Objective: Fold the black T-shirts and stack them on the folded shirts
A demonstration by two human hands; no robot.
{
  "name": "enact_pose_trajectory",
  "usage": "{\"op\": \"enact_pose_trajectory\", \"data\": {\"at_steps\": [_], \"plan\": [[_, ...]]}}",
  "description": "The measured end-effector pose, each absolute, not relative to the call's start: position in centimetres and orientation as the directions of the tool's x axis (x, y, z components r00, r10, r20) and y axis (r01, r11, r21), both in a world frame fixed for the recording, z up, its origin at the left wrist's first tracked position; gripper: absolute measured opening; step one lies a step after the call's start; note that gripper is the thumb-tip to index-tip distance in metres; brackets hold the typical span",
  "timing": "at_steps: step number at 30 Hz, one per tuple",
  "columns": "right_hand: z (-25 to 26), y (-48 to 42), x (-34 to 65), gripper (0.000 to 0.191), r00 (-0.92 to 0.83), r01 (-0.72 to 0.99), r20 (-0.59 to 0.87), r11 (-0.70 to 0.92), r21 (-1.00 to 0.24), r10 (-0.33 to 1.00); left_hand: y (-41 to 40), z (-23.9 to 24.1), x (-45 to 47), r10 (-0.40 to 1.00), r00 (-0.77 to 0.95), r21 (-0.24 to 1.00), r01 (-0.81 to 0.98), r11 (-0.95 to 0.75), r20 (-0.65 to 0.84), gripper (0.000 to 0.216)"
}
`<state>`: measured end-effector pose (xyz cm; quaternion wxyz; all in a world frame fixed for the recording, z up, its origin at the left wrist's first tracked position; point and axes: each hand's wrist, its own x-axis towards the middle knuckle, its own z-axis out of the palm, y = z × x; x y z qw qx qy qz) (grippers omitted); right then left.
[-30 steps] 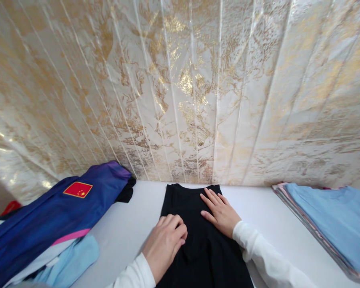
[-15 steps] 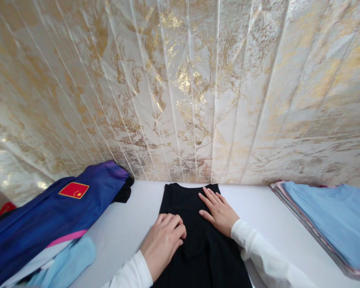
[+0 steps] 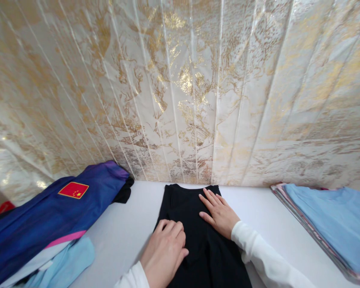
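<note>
Black trousers (image 3: 195,244) lie on the white table, their waist end toward the wall and the lower part running out of view at the bottom. My right hand (image 3: 219,212) rests flat near the right side of the waist, fingers spread and holding nothing. At the left edge, lower down, my left hand (image 3: 168,250) has its fingers curled onto the cloth, with the thumb toward the middle. Its fingertips are partly hidden behind the knuckles. Soft folds show in the fabric beside this hand.
On the left is a heap of clothes with a dark blue jersey (image 3: 60,212) on top and a light blue garment (image 3: 75,260) beneath. A stack of folded clothes topped by a light blue shirt (image 3: 336,224) lies right. Gold-patterned sheeting (image 3: 180,92) rises behind the white table (image 3: 126,228).
My left hand has shifted slightly down and right, its fingers still bent on the trousers. The right hand stays nearly in place.
</note>
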<state>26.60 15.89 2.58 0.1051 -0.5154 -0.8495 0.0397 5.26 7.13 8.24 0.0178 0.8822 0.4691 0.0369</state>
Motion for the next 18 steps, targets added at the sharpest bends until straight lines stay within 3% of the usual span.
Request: {"op": "enact_pose_trajectory", "data": {"at_steps": [6,10,18], "plan": [[3.5,16.1,26.0,0.058,-0.463,0.843,0.209,0.501,-0.198,0.862,10.1,7.8,7.5,0.857,0.504,0.145,0.845,-0.515,0.106,0.028],[2.6,16.5,25.9,0.06,-0.464,0.853,0.177,0.492,-0.175,0.868,11.1,5.1,7.2,0.824,0.564,0.16,0.81,-0.564,0.046,0.064],[1.6,17.7,26.2,0.071,-0.337,0.917,0.166,0.363,-0.164,0.927,11.1,4.3,4.8,0.808,0.589,0.165,0.796,-0.582,0.003,0.055]]}}
